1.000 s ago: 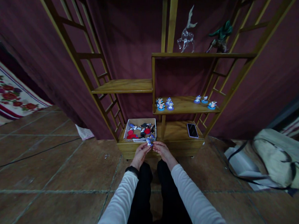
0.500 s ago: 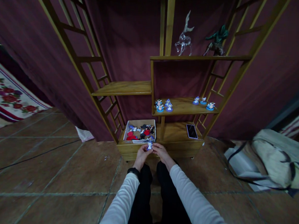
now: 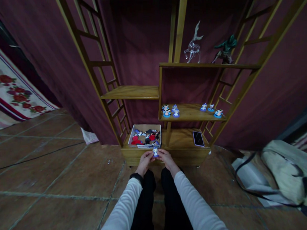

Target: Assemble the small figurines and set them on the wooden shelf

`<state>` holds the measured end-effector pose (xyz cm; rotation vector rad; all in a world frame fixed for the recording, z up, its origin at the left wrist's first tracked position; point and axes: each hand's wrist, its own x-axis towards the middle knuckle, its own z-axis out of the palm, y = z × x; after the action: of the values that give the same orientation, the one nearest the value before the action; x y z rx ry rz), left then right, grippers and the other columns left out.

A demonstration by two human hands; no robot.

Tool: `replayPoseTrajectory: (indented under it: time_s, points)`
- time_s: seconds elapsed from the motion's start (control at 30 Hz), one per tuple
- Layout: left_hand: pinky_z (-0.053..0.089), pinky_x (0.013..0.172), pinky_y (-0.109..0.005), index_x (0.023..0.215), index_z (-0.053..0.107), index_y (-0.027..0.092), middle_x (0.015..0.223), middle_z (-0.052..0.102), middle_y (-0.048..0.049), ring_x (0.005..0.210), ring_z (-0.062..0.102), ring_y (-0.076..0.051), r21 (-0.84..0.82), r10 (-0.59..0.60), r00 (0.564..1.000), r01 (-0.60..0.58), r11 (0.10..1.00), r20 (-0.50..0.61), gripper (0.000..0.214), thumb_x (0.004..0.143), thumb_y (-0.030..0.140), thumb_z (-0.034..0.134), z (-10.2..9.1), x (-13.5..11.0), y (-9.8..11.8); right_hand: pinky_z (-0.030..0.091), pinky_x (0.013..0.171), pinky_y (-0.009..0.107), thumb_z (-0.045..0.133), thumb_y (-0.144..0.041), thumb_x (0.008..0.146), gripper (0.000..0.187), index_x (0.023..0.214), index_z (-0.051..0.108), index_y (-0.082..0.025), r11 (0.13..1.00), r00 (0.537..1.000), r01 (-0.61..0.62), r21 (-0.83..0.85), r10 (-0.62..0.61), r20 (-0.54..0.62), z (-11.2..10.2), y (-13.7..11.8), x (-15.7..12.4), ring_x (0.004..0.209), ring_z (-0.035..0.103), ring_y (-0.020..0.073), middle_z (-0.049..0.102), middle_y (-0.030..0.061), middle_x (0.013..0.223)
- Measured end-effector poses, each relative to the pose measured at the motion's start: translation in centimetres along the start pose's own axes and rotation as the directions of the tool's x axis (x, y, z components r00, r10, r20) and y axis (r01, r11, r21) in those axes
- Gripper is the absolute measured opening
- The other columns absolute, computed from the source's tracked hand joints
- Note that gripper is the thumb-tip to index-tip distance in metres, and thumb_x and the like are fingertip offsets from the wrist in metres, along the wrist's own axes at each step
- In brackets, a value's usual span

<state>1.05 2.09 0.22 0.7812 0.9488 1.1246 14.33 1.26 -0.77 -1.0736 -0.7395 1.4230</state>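
Figurine [image 3: 155, 152], white and purple, is held between both hands, just on the near side of the open box [image 3: 147, 127]. Its long axis runs roughly upright, base down, across the line joining the hands. The left hand [image 3: 145, 161] pinches it from the left and the right hand [image 3: 167, 158] from the right, fingers narrow around its lower part; neither hand is clearly nearer. The shelf [image 3: 190, 110] with small similar figures [image 3: 176, 113] lies far and to the right, on the right hand's side.
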Motion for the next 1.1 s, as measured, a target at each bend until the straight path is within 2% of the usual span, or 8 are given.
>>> replayPoseTrajectory:
  time_s: [0.3, 0.43, 0.57, 0.8, 1.1]
  points:
    - [0.044, 0.055, -0.02, 0.07, 0.066, 0.012, 0.066, 0.065, -0.0036, 0.056, 0.057, -0.009, -0.057, 0.03, 0.999, -0.032, 0.998, -0.028, 0.025, 0.055, 0.027, 0.08, 0.1, -1.2, 0.3, 0.051, 0.076, 0.037, 0.074, -0.045, 0.057, 0.038, 0.084, 0.068, -0.019, 0.998, 0.996, 0.011, -0.056, -0.005, 0.095, 0.2, -1.0, -1.3, 0.076, 0.064, 0.0179, 0.068, 0.0046, 0.086]
    - [0.046, 0.055, -0.02, 0.071, 0.066, 0.013, 0.066, 0.064, -0.0031, 0.057, 0.057, -0.009, -0.102, 0.023, 1.0, -0.025, 0.994, -0.017, 0.024, 0.057, 0.027, 0.08, 0.4, -1.9, 0.5, 0.05, 0.078, 0.035, 0.074, -0.044, 0.056, 0.039, 0.085, 0.068, -0.019, 0.999, 0.996, 0.05, -0.012, -0.049, 0.074, 0.6, -1.1, -2.1, 0.08, 0.063, 0.0177, 0.068, 0.0048, 0.088]
    - [0.05, 0.062, -0.022, 0.074, 0.065, 0.015, 0.071, 0.065, -0.0035, 0.064, 0.06, -0.01, -0.172, -0.041, 0.999, 0.041, 0.984, 0.0, 0.02, 0.061, 0.021, 0.078, 0.7, -2.3, 0.6, 0.049, 0.079, 0.033, 0.073, -0.042, 0.057, 0.039, 0.088, 0.067, -0.019, 0.997, 0.996, 0.083, 0.008, -0.083, 0.038, 0.8, -0.8, -2.5, 0.082, 0.063, 0.0173, 0.068, 0.0045, 0.09]
    - [0.05, 0.062, -0.021, 0.081, 0.065, 0.015, 0.074, 0.066, -0.0031, 0.065, 0.061, -0.01, -0.242, -0.058, 0.998, 0.058, 0.968, 0.006, 0.02, 0.064, 0.016, 0.075, 0.8, -2.9, 0.6, 0.049, 0.083, 0.036, 0.074, -0.043, 0.058, 0.04, 0.089, 0.067, -0.018, 0.994, 0.995, 0.051, 0.093, -0.058, 0.079, 0.6, -1.1, -3.0, 0.085, 0.064, 0.0184, 0.069, 0.0055, 0.092]
    - [0.05, 0.062, -0.021, 0.082, 0.064, 0.014, 0.073, 0.065, -0.0038, 0.063, 0.061, -0.01, -0.257, -0.082, 0.995, 0.092, 0.962, 0.05, 0.017, 0.067, 0.016, 0.072, 1.0, -3.4, 0.6, 0.05, 0.08, 0.034, 0.075, -0.042, 0.059, 0.036, 0.083, 0.065, -0.018, 0.987, 0.997, 0.034, 0.155, -0.045, 0.067, 0.5, -1.6, -4.0, 0.079, 0.065, 0.0175, 0.069, 0.0051, 0.086]
